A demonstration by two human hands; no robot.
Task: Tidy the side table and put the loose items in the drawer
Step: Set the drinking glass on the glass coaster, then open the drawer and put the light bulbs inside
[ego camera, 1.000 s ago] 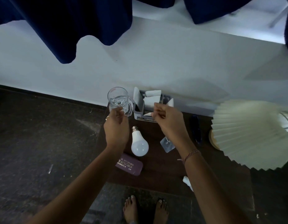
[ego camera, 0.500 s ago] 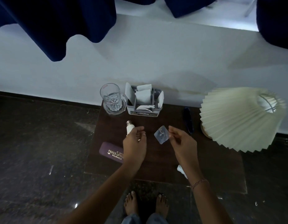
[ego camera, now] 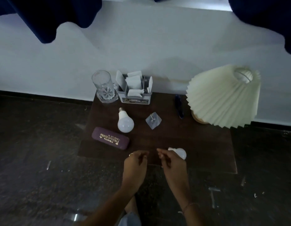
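Fingers loosely curled and empty on both left hand (ego camera: 135,162) and right hand (ego camera: 171,161), at the side table (ego camera: 198,144) six o'clock edge. Lamp (ego camera: 223,97) at two o'clock, spectacle case (ego camera: 110,140) at nine, bulb (ego camera: 125,122) centre-left.

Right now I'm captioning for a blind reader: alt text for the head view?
Two empty hands, left hand and right hand, hover at the near edge of a dark side table holding a light bulb, glasses case, glass mug and lamp.
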